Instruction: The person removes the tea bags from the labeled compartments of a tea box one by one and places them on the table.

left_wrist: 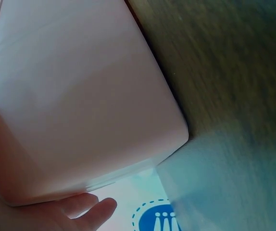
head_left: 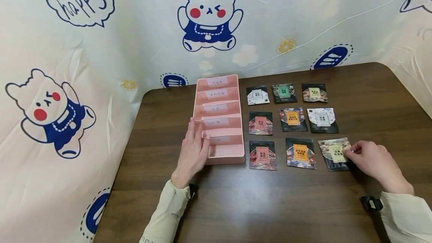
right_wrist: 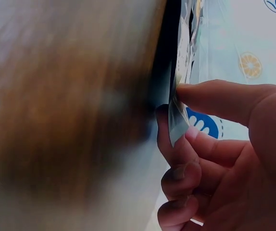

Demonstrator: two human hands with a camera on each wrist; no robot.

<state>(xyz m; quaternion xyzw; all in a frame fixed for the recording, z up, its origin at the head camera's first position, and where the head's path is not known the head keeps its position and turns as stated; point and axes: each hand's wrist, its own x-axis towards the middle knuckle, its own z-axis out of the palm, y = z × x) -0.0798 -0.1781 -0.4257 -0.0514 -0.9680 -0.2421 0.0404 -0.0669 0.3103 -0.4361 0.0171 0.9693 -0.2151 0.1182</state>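
Observation:
My left hand lies along the left wall of a pink box with several compartments, each bearing a paper label. Its fingers look fairly straight, and the thumb reaches over the rim above the front compartments. In the left wrist view, the box's plain pink wall fills much of the picture, with fingertips past its lower edge. My right hand pinches the right edge of a pale-green-labelled sachet between thumb and index finger. In the right wrist view, that sachet is seen edge-on, lifted at this edge.
Other sachets lie in rows right of the box: red-labelled, orange-labelled, white-and-black, green-labelled and several more. The brown table ends at a printed curtain behind and to the sides.

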